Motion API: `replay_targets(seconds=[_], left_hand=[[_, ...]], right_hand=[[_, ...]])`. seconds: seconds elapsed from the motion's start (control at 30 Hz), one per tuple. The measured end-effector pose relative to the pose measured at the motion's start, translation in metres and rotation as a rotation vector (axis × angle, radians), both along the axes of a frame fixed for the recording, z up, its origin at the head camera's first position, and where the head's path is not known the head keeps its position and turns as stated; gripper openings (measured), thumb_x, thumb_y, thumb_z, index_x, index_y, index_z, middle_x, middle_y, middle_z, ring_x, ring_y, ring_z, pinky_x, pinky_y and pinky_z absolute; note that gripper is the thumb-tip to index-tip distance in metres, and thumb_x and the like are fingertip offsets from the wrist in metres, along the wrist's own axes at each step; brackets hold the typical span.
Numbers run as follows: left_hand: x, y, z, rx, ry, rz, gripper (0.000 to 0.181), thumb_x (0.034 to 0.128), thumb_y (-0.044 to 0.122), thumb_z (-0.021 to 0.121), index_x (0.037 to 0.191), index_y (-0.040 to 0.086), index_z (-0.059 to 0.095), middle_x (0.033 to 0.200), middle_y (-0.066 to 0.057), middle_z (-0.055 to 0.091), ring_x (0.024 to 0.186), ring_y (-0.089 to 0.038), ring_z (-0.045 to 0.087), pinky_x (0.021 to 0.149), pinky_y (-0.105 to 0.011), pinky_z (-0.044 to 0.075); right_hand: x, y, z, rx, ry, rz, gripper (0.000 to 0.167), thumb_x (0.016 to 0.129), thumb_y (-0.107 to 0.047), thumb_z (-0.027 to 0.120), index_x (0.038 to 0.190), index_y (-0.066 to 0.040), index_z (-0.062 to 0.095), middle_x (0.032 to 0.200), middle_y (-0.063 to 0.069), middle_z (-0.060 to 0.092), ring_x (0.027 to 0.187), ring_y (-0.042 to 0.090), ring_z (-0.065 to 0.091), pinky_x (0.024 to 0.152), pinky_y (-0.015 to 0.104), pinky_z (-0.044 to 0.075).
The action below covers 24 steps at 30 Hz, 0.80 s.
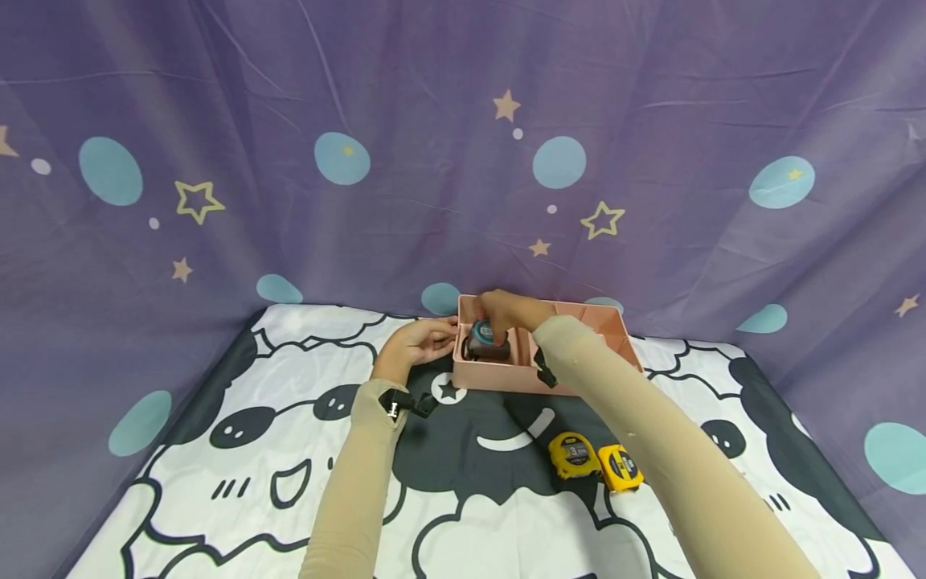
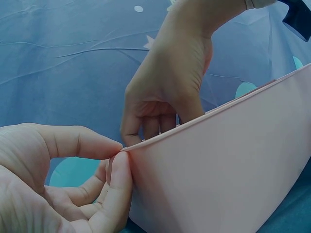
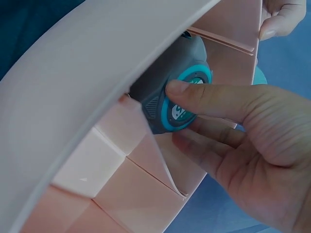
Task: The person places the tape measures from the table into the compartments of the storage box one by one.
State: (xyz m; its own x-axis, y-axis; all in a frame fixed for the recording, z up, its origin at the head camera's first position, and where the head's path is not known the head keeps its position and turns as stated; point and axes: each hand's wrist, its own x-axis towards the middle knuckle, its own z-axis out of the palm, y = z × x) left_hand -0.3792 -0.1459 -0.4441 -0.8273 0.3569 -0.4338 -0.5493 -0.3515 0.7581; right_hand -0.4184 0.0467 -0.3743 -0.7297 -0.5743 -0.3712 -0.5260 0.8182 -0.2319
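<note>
Gray-and-teal tape measure (image 3: pixel 167 72): located in left compartment of pink box (image 1: pixel 499 376). Observe, left to right: box pinched at left rim by left hand (image 1: pixel 418 342); tape measure pinched between thumb and fingers of right hand (image 1: pixel 512 312); two yellow tape measures (image 1: pixel 574 455) on patterned cloth (image 1: pixel 506 535).

The right sleeve (image 1: pixel 673 462) hides the box (image 1: pixel 499 377) — partly.

Long beige sleeves (image 1: pixel 354 494); black wrist straps (image 2: pixel 299 19), left with pale fleck (image 1: pixel 394 411), perhaps buckle.
</note>
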Motion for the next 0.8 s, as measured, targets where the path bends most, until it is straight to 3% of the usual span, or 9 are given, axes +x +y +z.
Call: replay_targets(seconds=[0.47, 0.8], left_hand=[[-0.001, 0.001, -0.001, 0.007, -0.005, -0.001, 0.024, 0.0988, -0.008, 0.051, 0.103, 0.012, 0.063, 0.083, -0.002, 0.071, 0.069, -0.012, 0.064, 0.065, -0.019, 0.056], [0.001, 0.0, 0.001, 0.008, 0.017, -0.012, 0.024, 0.0989, -0.007, 0.051, 0.108, 0.012, 0.061, 0.079, 0.001, 0.07, 0.071, -0.011, 0.062, 0.066, -0.018, 0.055]], right_hand=[[0.003, 0.006, 0.003, 0.007, -0.008, 0.029, 0.05, 0.083, 0.003, 0.08, 0.128, -0.005, 0.061, 0.126, 0.011, 0.064, 0.094, 0.018, 0.053, 0.082, 0.032, 0.052], [0.005, 0.008, 0.013, 0.015, 0.022, 0.07, 0.049, 0.086, -0.002, 0.078, 0.132, -0.006, 0.063, 0.131, 0.01, 0.065, 0.114, 0.025, 0.062, 0.097, 0.04, 0.056]])
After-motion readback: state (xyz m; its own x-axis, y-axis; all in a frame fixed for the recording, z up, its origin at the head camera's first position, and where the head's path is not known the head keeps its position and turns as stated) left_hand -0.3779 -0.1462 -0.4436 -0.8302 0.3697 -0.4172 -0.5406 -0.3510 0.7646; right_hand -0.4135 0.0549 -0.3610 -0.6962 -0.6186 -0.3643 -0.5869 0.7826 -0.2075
